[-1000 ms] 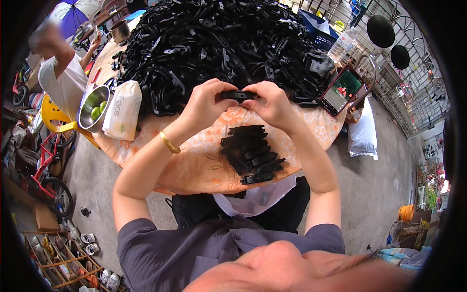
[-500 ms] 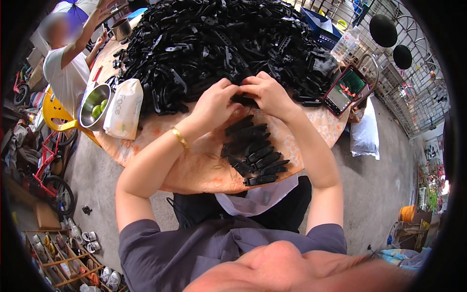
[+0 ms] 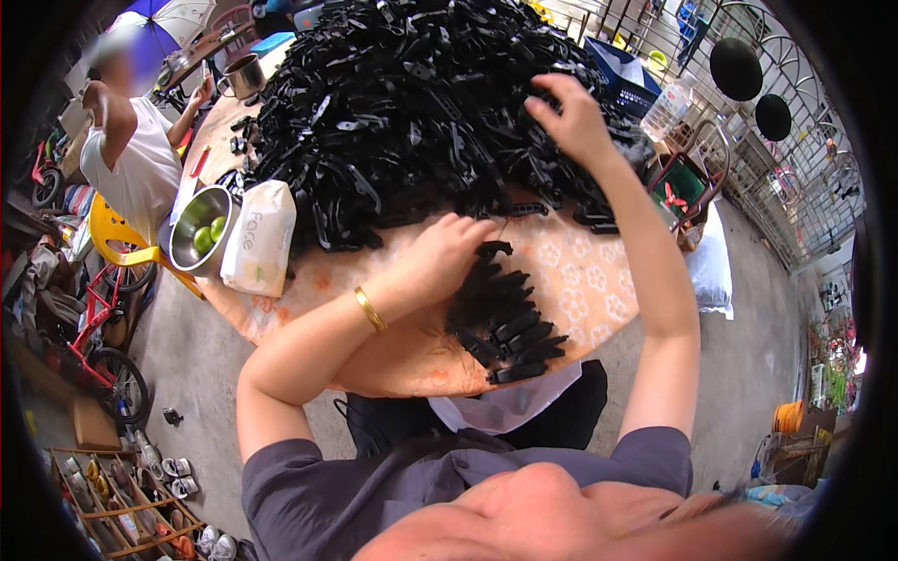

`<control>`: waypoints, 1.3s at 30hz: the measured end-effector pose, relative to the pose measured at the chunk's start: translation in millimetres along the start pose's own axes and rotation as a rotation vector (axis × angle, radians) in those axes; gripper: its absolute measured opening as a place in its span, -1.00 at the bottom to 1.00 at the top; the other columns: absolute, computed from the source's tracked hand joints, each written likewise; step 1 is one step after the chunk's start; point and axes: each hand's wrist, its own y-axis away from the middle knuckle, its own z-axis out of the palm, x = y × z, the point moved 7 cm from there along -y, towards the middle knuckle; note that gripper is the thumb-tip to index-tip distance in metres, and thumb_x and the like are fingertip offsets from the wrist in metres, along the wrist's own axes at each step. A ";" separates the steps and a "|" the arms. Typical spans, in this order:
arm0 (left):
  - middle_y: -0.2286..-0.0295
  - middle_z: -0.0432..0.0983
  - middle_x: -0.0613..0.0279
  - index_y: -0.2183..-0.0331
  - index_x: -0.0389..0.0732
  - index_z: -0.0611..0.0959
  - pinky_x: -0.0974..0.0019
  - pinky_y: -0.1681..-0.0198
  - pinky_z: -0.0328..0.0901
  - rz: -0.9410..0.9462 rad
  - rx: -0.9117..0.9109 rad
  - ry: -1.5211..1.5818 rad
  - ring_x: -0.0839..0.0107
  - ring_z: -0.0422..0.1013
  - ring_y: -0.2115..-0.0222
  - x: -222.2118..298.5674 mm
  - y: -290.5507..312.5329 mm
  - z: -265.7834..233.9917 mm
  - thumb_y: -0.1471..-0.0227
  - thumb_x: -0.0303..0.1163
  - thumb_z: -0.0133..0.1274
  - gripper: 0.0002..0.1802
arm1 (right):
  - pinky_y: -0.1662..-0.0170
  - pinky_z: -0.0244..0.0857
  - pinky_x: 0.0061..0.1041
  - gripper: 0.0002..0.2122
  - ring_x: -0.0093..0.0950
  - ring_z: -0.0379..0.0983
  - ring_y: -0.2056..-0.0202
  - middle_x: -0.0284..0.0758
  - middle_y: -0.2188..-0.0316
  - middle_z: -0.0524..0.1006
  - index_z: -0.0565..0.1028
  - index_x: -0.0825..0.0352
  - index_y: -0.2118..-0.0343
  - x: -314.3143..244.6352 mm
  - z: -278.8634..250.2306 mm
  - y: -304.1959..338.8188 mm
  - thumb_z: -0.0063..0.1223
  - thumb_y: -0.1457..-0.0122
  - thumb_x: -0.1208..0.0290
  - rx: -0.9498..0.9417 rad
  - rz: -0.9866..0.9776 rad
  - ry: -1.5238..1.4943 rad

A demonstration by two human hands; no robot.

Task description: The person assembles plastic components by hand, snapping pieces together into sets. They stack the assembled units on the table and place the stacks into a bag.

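Observation:
A large heap of small black plastic parts (image 3: 402, 112) covers the far side of a round table with a flowered orange cloth (image 3: 585, 276). My left hand (image 3: 447, 251) rests near the table's middle, its curled fingertips on a black plastic part (image 3: 496, 249) at the far end of a stacked row of like parts (image 3: 513, 327). Part of that grip is hidden behind the fingers. Over the right side of the heap reaches my right hand (image 3: 572, 117), thumb and fingers apart, with nothing visible between them.
Left on the table are a tissue pack (image 3: 259, 238), a steel bowl (image 3: 198, 229) holding green fruit, and a metal mug (image 3: 245, 77). To the right stand a propped phone (image 3: 677, 192), a plastic bottle (image 3: 668, 105) and a blue basket (image 3: 622, 75). Another person (image 3: 140, 140) sits at left.
My hands, together at the heap's near edge before, have parted. The right one moved away and to the right over the heap; the left drew back toward the row. The other person's raised arm came down.

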 end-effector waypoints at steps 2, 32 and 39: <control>0.25 0.42 0.14 0.03 -0.22 0.43 0.25 0.09 0.29 0.024 -0.040 -0.112 0.16 0.33 0.20 1.1 -0.5 5.4 0.16 -0.55 0.02 -0.46 | -0.07 0.19 -0.35 -0.48 -0.20 0.37 0.02 -0.08 0.10 0.46 0.45 0.41 0.08 49.8 -1.9 -26.2 0.09 -0.05 0.02 0.045 0.089 0.151; 0.35 0.43 0.04 0.16 -0.27 0.44 0.17 0.16 0.29 -0.049 0.150 0.029 0.10 0.35 0.27 -0.2 -3.4 -6.0 0.18 -0.51 0.11 -0.56 | -0.10 0.07 -0.19 -0.58 -0.23 0.30 -0.03 -0.14 0.05 0.43 0.53 0.11 0.12 -13.5 66.2 4.8 0.09 0.01 0.00 0.026 -0.090 0.198; 0.44 0.45 0.24 0.13 -0.27 0.52 0.45 0.33 0.31 -0.274 0.241 0.383 0.53 0.36 0.45 -20.9 -0.2 -17.4 0.10 -0.50 0.19 -0.58 | -0.12 0.13 -0.23 -0.54 -0.13 0.27 -0.06 -0.06 0.04 0.41 0.45 0.23 0.05 -49.4 56.0 62.7 0.17 0.04 0.19 0.017 -0.124 0.079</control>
